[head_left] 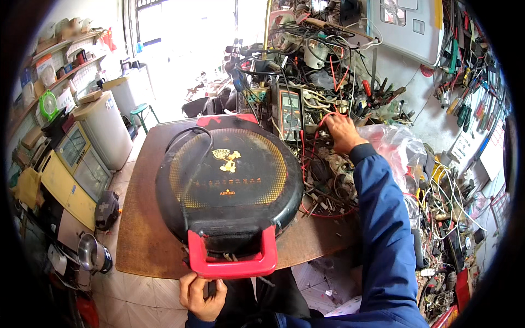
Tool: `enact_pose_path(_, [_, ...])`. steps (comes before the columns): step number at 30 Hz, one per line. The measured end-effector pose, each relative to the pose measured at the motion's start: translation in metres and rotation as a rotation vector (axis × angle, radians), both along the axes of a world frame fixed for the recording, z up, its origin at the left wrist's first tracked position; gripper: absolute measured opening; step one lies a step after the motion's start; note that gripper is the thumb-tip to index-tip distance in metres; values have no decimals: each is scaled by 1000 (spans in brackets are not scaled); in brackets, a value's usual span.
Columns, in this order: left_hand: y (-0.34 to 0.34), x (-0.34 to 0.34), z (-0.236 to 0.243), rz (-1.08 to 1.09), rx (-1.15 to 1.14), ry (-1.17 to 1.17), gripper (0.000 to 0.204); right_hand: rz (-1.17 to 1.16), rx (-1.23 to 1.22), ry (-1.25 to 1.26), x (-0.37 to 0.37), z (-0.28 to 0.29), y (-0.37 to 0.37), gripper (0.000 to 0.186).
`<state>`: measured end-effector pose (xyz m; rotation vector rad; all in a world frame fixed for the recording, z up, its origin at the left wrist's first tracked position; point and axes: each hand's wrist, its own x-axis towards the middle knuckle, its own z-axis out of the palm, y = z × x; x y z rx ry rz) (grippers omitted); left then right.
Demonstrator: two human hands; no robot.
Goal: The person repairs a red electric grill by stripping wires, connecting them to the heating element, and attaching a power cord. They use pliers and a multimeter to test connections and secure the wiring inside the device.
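A round black electric baking pan [235, 158] with a closed lid and a red handle [232, 267] lies on the brown wooden table, handle toward me. Its black cord [192, 183] loops over the lid and drops behind the handle's left side. My left hand [203, 298] is just below the handle at the table's front edge, fingers curled; whatever they pinch is hidden. Over the clutter right of the pan, my right hand [342, 134] has its fingers closed around a red test lead [322, 121]. Beside it stands a grey multimeter [290, 112] with a screen and a dial.
Tangled cables and small parts [331, 186] cover the table's right side. A clear plastic bag [391, 150] lies beside my right forearm. Hand tools hang on the right wall. On the left stand white appliances [104, 128], a green stool [143, 113] and a metal pot [90, 251].
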<state>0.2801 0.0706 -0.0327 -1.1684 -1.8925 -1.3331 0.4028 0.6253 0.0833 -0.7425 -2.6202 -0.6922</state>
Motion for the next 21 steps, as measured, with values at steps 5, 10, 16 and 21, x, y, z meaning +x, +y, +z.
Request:
enact_pose_path(5, [-10, -8, 0, -75, -3, -11, 36, 240, 28, 578, 1, 77, -69, 72])
enact_pose_path(10, [-27, -6, -5, -271, 20, -194, 31, 421, 116, 926, 17, 120, -217, 86])
enact_pose_path(16, [-63, 15, 1, -470, 103, -520, 25, 509, -84, 798, 53, 64, -364, 101])
enact_pose_path(21, [-90, 39, -5, -701, 215, -720, 24, 470, -283, 726, 78, 2, -420, 92])
